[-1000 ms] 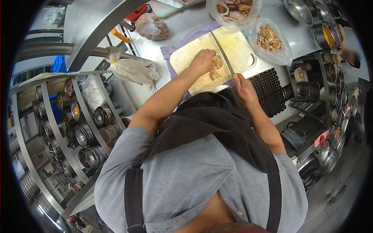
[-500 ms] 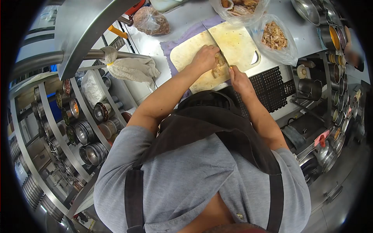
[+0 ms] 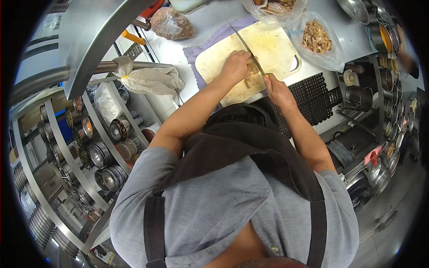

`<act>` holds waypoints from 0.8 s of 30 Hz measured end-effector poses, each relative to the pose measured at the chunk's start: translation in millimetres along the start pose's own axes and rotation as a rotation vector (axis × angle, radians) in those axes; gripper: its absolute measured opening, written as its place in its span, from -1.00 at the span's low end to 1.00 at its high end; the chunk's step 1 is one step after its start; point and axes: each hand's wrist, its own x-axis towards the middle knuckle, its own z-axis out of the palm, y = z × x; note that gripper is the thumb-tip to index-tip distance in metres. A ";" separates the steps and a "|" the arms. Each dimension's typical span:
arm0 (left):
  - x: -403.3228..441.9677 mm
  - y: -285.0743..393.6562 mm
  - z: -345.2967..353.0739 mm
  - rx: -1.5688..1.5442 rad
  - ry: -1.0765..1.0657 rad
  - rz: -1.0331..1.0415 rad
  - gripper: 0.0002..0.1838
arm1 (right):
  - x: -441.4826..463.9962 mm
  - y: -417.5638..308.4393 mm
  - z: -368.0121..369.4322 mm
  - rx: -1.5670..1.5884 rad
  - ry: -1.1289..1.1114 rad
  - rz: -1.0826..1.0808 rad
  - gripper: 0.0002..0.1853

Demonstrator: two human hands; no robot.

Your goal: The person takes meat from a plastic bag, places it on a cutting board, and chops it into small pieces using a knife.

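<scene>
My right hand (image 3: 280, 92) is closed around the handle of a long kitchen knife (image 3: 243, 42), whose blade points up and left across a cream cutting board (image 3: 277, 44). With fingers curled, my left hand (image 3: 236, 67) holds down pale brown food (image 3: 253, 80) on the board, just left of the blade. The food looks partly cut into strips; its exact kind I cannot make out. Part of it is hidden under my fingers. Beneath the board lies a purple cloth (image 3: 193, 52).
Behind the board's right side lie an open plastic bag of chopped brown pieces (image 3: 316, 38) and another bag of larger pieces (image 3: 279, 6). A tied bag of brownish food (image 3: 172, 24) sits back left. A towel (image 3: 149, 81) hangs on a rail; shelves of metal bowls (image 3: 109, 178) stand left.
The knife blade has shifted slightly and tilts a little more to the left. Both hands stay in nearly the same place. The whole view has moved slightly.
</scene>
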 end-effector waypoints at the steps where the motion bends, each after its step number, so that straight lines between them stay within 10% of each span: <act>1: 0.0 -0.7 0.8 0.000 0.014 0.013 -0.69 | 5.7 3.1 6.3 0.001 -0.002 0.002 -0.63; 24: 0.8 -8.2 -2.7 -0.015 -0.013 0.030 -0.75 | 16.3 0.1 24.0 -0.090 0.005 0.053 -0.63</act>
